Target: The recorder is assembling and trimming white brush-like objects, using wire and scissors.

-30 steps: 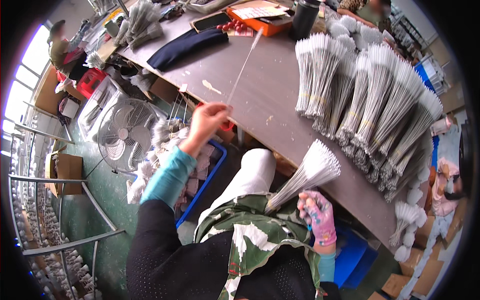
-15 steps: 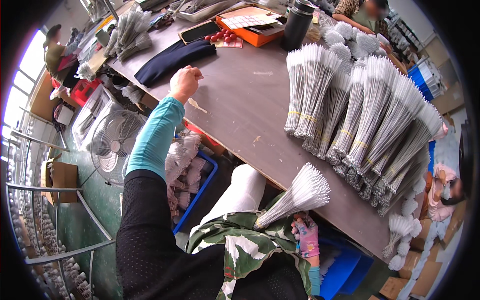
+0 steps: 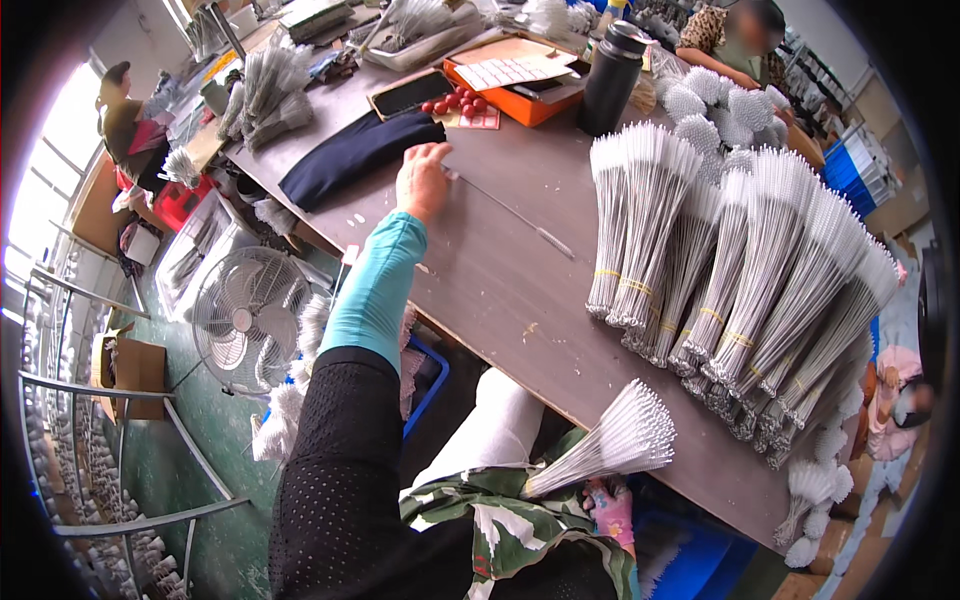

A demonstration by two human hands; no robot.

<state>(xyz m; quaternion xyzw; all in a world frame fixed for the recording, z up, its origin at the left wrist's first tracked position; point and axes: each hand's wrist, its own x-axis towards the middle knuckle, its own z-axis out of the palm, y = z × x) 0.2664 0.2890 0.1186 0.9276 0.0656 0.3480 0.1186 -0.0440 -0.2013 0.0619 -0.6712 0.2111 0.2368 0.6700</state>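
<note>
My bare left hand [image 3: 423, 182], its arm in a turquoise sleeve, reaches over the table with fingers pinched. From the fingertips a thin wire brush [image 3: 553, 242] slants toward the right, its whitish bristled end pointing away from the hand. My right hand [image 3: 611, 510], in a pink patterned glove, is low by my lap at the table's edge. Its fingers are curled, and whatever they hold is hidden. Just beside it, a fanned bundle of wire brushes [image 3: 620, 438] rests on the camouflage cloth [image 3: 500, 535] over my lap.
Banded bundles of brushes [image 3: 740, 270] fill the table's right side. Farther back are a dark folded cloth [image 3: 355, 160], a phone [image 3: 412, 93], red beads [image 3: 455, 102], an orange box [image 3: 530, 108] and a black flask [image 3: 612, 80]. A fan [image 3: 245, 320] stands left. Other people sit farther off.
My left hand has moved right and slightly down, and the wire brush now shows clearly out from its fingers. The whole view has shifted a little. My right hand stays by the lap bundle.
</note>
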